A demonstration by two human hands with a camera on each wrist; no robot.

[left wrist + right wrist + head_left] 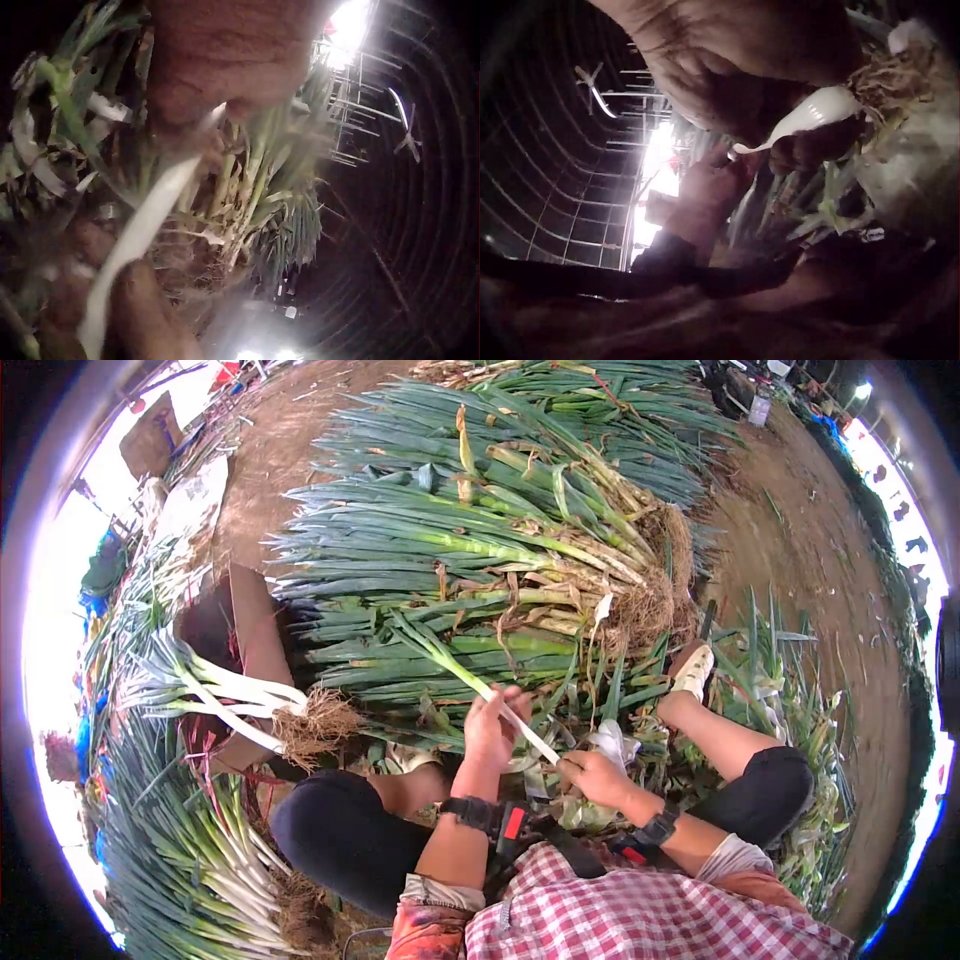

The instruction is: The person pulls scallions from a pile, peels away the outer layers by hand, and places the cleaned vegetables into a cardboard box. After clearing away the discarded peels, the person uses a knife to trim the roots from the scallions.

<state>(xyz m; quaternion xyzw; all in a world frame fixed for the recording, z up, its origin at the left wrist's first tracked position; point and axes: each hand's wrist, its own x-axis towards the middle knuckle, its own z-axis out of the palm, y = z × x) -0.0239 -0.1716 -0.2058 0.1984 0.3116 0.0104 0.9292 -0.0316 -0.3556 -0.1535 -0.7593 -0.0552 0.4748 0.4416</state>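
One green onion slants across my lap, its green leaves pointing up and left and its white end down and right. My left hand grips the middle of the stalk. Lower down, my right hand holds the white base. In the right wrist view, the white bulb end shows between the fingers, with brown roots beyond it. The left wrist view shows the white shank running between both hands.
A large heap of green onions with tangled roots lies in front. Cleaned white-stemmed ones rest over a brown box at left, with more below. Peeled leaf scraps cover the ground at right, near a foot.
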